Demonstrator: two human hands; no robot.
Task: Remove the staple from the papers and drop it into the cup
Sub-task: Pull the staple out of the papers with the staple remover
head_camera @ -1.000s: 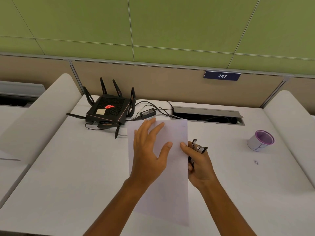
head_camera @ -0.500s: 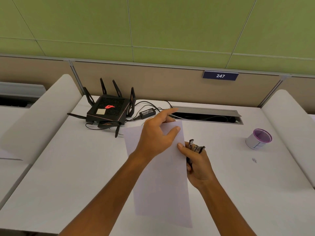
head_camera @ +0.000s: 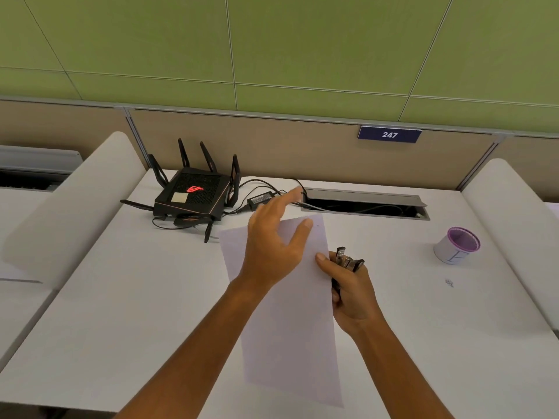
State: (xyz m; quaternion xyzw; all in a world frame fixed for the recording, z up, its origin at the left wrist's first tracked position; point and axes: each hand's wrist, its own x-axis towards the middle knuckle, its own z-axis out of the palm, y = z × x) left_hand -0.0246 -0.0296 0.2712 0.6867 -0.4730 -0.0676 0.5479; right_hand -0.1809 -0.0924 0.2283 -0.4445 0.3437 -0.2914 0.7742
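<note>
The white papers (head_camera: 290, 313) lie flat mid-desk (head_camera: 136, 297), the staple too small to make out. Left hand (head_camera: 272, 246) hovers above their top, fingers spread, holding nothing. Right hand (head_camera: 351, 291), touching their right edge, grips a staple remover (head_camera: 348, 260). The cup (head_camera: 456, 244) stands well right; a router (head_camera: 193, 195) sits behind.

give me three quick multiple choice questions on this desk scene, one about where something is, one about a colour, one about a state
1. Where is the cup?
A. far right of the desk
B. beside the router
C. on the papers

2. What colour is the cup's rim?
A. green
B. purple
C. red

3. What is the right hand doing?
A. lying flat and empty
B. gripping a staple remover
C. holding the cup

Answers:
1 A, it stands alone right of the papers.
2 B, a purple band rings its mouth.
3 B, the staple remover sticks out above the closed fingers.
</note>
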